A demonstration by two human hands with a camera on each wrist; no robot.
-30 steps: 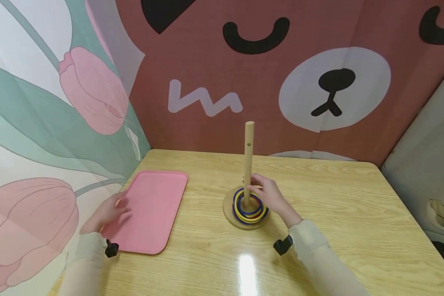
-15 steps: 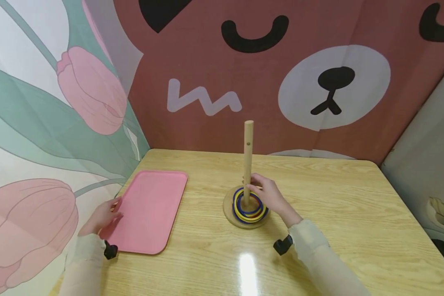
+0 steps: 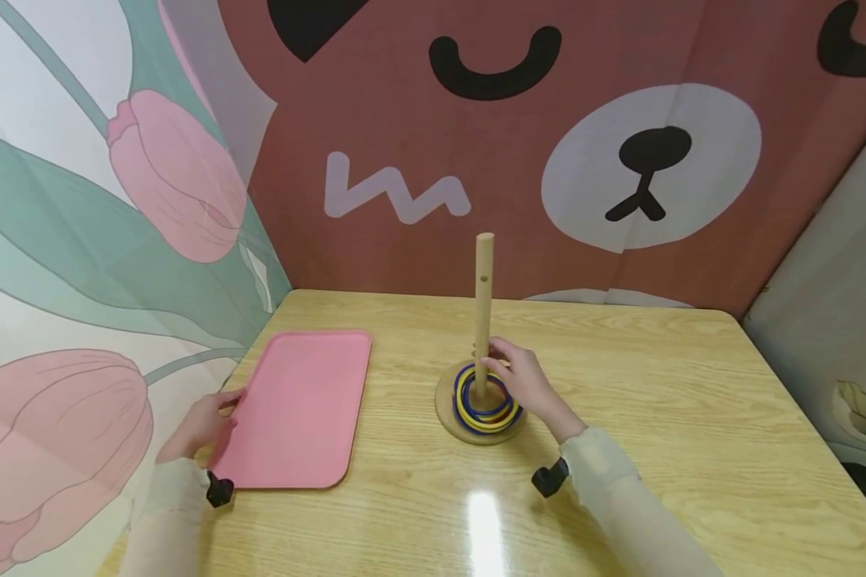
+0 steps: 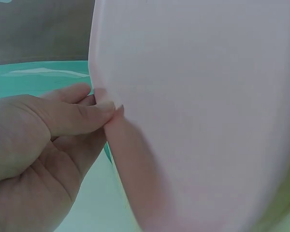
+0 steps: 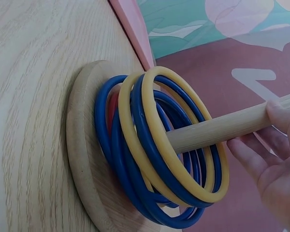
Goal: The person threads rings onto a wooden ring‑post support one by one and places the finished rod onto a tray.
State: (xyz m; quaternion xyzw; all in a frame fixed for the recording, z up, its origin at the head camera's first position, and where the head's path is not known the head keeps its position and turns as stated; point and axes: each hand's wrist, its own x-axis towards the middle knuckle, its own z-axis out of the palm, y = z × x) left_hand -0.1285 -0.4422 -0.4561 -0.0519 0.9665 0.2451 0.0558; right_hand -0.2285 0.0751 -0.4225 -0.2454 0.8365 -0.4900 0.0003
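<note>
My left hand (image 3: 204, 421) pinches the left rim of a pink rectangular tray (image 3: 299, 409). In the left wrist view, the thumb lies over the tray's edge with fingers behind it. A wooden peg stand has an upright dowel (image 3: 483, 300) on a round base (image 3: 445, 409). My right hand (image 3: 523, 378) holds the dowel between thumb and fingers, above the rings. Several yellow, blue and red rings lie stacked around the dowel at its foot; a yellow ring (image 5: 149, 106) is on top in the right wrist view. Lower rings are partly hidden.
The stand and tray are on a light wood table (image 3: 649, 401), with a gap between them. A cloth with a printed bear (image 3: 375, 256) hangs behind the table, and a tulip-print cloth (image 3: 180, 176) hangs at the left. A black wrist camera (image 3: 550, 478) sits below the right hand.
My left hand first drew back to the tray's left rim and took hold of it. The tray then shifted slightly to the right. The right hand and stand stayed in place.
</note>
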